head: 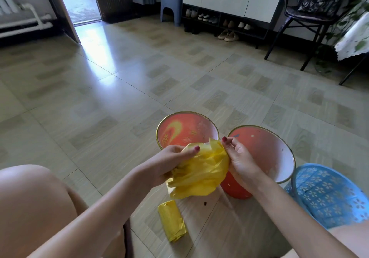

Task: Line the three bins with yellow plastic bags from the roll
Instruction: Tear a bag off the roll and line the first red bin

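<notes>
i see a glossy tiled floor with wood-grain rectangles (119,90) filling most of my view. on it, ahead of me, stand three bins in a row running left to right: a round orange bin with a gold metal rim (175,130) bearing blurred yellow markings inside that i cannot read, a second round orange bin with a pale inner wall (265,148) just beside it, and a blue plastic basket bin with a cut-out flower pattern (327,194) nearest my right side. none of the three has a liner in it.

above the gap between the two orange bins i hold a crumpled yellow plastic bag (199,170), thin and creased, bunched into a loose ball with no clear long axis. my left hand (169,162) grips its left side with fingers curled into the film; my right hand (239,158) pinches its upper right edge between thumb and fingers.

on the floor below the bag lies the flattened yellow roll of plastic bags (172,220), its long axis running away from me and leaning slightly left.
</notes>
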